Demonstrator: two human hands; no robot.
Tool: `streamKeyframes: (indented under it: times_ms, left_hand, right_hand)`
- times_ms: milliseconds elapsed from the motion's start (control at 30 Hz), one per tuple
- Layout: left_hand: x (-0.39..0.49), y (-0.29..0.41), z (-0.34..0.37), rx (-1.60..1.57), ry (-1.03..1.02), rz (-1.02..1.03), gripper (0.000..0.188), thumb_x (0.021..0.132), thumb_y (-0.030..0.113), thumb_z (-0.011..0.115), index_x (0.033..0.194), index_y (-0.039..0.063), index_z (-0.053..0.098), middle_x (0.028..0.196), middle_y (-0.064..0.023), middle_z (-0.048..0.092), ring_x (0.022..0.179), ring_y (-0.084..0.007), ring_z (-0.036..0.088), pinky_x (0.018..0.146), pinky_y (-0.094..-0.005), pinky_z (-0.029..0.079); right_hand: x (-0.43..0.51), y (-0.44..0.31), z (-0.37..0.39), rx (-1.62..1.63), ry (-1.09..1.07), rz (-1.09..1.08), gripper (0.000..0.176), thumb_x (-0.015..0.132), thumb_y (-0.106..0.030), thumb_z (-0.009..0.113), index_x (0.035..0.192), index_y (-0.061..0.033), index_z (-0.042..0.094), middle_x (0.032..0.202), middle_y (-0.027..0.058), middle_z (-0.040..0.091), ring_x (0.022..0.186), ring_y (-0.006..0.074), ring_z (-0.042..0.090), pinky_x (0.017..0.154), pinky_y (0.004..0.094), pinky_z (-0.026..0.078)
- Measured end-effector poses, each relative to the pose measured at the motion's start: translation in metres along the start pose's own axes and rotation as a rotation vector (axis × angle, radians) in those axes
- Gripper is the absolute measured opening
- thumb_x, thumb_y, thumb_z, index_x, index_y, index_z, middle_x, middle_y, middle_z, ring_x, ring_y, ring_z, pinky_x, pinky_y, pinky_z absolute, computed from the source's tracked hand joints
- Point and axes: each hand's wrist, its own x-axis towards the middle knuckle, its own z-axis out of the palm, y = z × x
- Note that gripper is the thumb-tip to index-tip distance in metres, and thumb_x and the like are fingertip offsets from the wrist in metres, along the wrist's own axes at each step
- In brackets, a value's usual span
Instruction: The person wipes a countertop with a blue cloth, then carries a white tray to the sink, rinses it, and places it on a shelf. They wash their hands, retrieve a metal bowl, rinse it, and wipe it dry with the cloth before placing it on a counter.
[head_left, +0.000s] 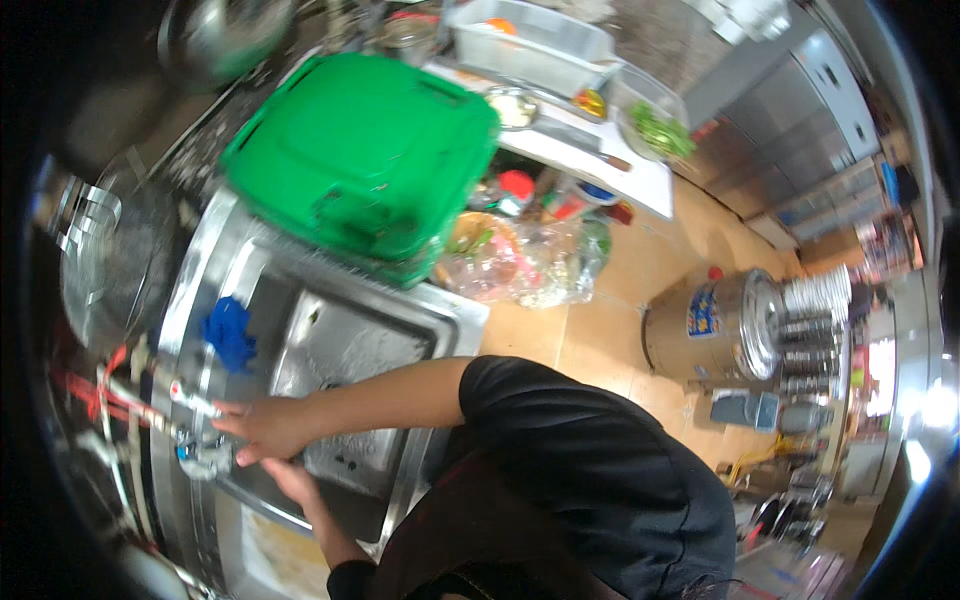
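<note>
My right hand (274, 427) reaches over a stainless steel sink basin (352, 337), fingers apart, with its tips close to the metal taps; nothing shows in it. My left hand (292, 480) is just below it in the picture, partly covered by it, so its grasp is unclear. A tap with a red mark (193, 399) and another metal tap fitting (202, 457) stand at the sink's back rim. On the ledge by the basin lies a blue cloth (229, 334). A second basin (274, 555) holds cloudy, yellowish liquid.
A large green plastic lid (367, 157) covers the area beside the sink. Past it, a white board (652, 180) holds a cleaver (577, 139) and a bowl of leafy greens (656, 131). Plastic bags (555, 262) lie below the board. A large metal drum (697, 326) stands behind me.
</note>
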Motion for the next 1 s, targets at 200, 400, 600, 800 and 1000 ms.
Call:
streamKeyframes:
  times_ms: [200,400,600,800,1000]
  left_hand:
    - [-0.035,0.057,0.014,0.545,-0.177,0.184,0.049,0.095,0.02,0.048,0.138,0.002,0.034,0.138,-0.0211,0.038,0.125,-0.0334,0.042,0.102,-0.0417,0.037]
    - [-0.049,0.149,0.057,0.607,-0.38,0.392,0.049,0.095,0.021,0.047,0.138,0.001,0.034,0.14,-0.021,0.037,0.126,-0.0332,0.04,0.103,-0.0418,0.035]
    - [-0.114,0.261,0.133,0.56,-0.409,0.613,0.049,0.094,0.02,0.047,0.138,0.001,0.035,0.14,-0.0211,0.037,0.127,-0.0336,0.04,0.104,-0.0421,0.034]
    - [-0.185,0.308,0.182,0.578,-0.509,0.672,0.048,0.094,0.019,0.046,0.137,0.001,0.035,0.139,-0.0213,0.037,0.127,-0.0341,0.039,0.104,-0.0423,0.033]
    - [-0.221,0.343,0.209,0.594,-0.563,0.738,0.048,0.093,0.018,0.046,0.137,0.0,0.035,0.139,-0.0214,0.038,0.127,-0.0345,0.038,0.104,-0.0426,0.033]
  right_hand:
    - [-0.096,-0.001,-0.025,-0.014,0.022,0.025,0.062,0.084,-0.038,0.059,0.128,0.0015,0.044,0.141,0.0265,0.032,0.125,0.0376,0.041,0.1,0.0422,0.038]
    - [-0.239,-0.001,-0.065,-0.303,0.076,0.024,0.057,0.085,-0.044,0.059,0.116,0.003,0.053,0.103,0.0263,0.059,0.101,0.0422,0.055,0.088,0.0456,0.044]
    - [-0.395,-0.014,-0.081,-0.336,0.198,0.087,0.055,0.086,-0.046,0.058,0.112,0.0023,0.059,0.107,0.0248,0.061,0.101,0.0393,0.057,0.088,0.0451,0.045]
    - [-0.521,-0.014,-0.068,-0.337,0.271,0.251,0.047,0.086,-0.044,0.058,0.099,0.0007,0.064,0.095,0.023,0.064,0.091,0.039,0.06,0.08,0.046,0.046]
    - [-0.612,-0.031,-0.066,-0.258,0.289,0.344,0.046,0.088,-0.042,0.055,0.095,0.0025,0.064,0.09,0.0232,0.064,0.087,0.038,0.06,0.078,0.0457,0.046]
